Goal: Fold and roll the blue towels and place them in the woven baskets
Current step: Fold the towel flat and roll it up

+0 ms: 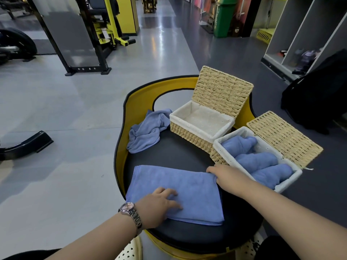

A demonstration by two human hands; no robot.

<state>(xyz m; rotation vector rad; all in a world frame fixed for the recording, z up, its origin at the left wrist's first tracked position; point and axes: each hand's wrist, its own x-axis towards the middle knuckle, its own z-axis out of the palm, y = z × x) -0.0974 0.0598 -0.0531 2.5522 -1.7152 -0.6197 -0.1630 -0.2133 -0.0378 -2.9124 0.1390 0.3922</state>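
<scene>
A folded blue towel (pixel 185 188) lies flat on the black padded seat (pixel 174 152). My left hand (pixel 159 205) rests on its near left part, fingers spread and slightly bent. My right hand (pixel 227 175) pinches the towel's far right corner. A crumpled blue towel (pixel 146 132) lies at the seat's far left. Two woven baskets with white liners stand open on the right: the far basket (pixel 201 124) holds nothing, the near basket (pixel 259 160) holds three rolled blue towels.
The seat has a yellow rim (pixel 120 147). Gym machines (pixel 105 32) stand on the grey floor at the back left. A black bag (pixel 319 91) and open lockers (pixel 304 34) are at the right. A green bin (pixel 223 17) stands far back.
</scene>
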